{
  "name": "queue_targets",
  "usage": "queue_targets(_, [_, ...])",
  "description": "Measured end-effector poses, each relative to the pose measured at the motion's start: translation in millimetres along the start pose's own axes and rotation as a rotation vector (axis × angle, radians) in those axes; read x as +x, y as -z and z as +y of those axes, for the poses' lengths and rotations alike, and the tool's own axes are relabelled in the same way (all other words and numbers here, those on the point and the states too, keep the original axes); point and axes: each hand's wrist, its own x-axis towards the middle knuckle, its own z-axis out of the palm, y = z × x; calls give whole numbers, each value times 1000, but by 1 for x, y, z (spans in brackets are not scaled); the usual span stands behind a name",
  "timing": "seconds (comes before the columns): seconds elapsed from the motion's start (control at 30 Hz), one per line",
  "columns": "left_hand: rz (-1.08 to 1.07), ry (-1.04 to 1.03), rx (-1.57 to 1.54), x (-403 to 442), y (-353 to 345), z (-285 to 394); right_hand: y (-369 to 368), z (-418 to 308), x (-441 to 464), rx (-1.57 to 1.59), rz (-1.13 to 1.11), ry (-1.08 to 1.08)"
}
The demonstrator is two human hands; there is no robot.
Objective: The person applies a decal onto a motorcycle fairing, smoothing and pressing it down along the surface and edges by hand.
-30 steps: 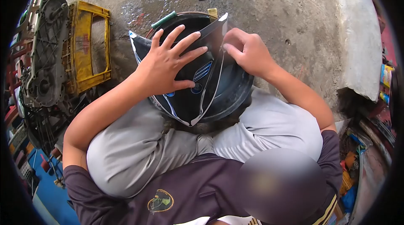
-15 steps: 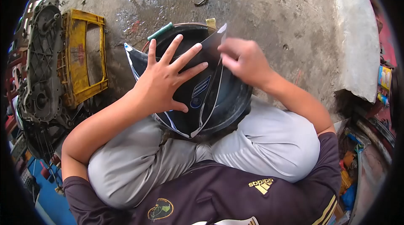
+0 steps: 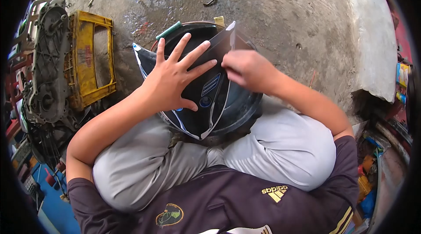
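A glossy black motorcycle fairing panel [image 3: 213, 99], with pale edge stripes and a small slatted graphic, lies tilted over a black rubber basin [image 3: 244, 118] between my knees. My left hand [image 3: 173, 78] rests flat on the panel with fingers spread wide. At the panel's right edge is my right hand [image 3: 247, 69], fingers curled and slightly smeared by motion. Whatever those fingers hold, if anything, is hidden. Above them rises the panel's pointed right tip [image 3: 231, 30]. A green tube grip [image 3: 169, 31] sits on the basin's wire handle.
To the left, a yellow plastic crate [image 3: 83, 65] stands beside a greasy metal engine casing [image 3: 46, 58]. Wet patches mark the concrete floor [image 3: 285, 10]. A raised concrete ledge [image 3: 372, 37] runs along the right, with assorted parts below it.
My right hand has moved slightly down and left along the panel's edge. The left hand remains spread on the panel, which has shifted slightly.
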Motion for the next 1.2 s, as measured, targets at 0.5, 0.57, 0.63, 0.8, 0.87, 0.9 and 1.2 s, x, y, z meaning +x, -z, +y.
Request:
queue_targets(0.5, [-2, -9, -28, 2, 3, -3, 2, 5, 7, -81, 0, 115])
queue_targets(0.57, [1, -11, -39, 2, 2, -4, -4, -3, 6, -126, -85, 206])
queue_targets(0.63, [4, -14, -51, 2, 2, -4, 13, 13, 15, -149, 8, 144])
queue_targets(0.8, [11, -15, -62, 2, 0, -5, -4, 4, 4, -68, 28, 225])
queue_targets(0.87, [10, -24, -74, 2, 1, -6, -1, -2, 6, -46, -111, 211])
queue_targets(0.9, [3, -27, -72, 2, 1, -6, 10, 10, 11, -91, 24, 162])
queue_targets(1.2, [17, -28, -55, 4, -1, -7, 2, 16, 2, -160, -31, 228])
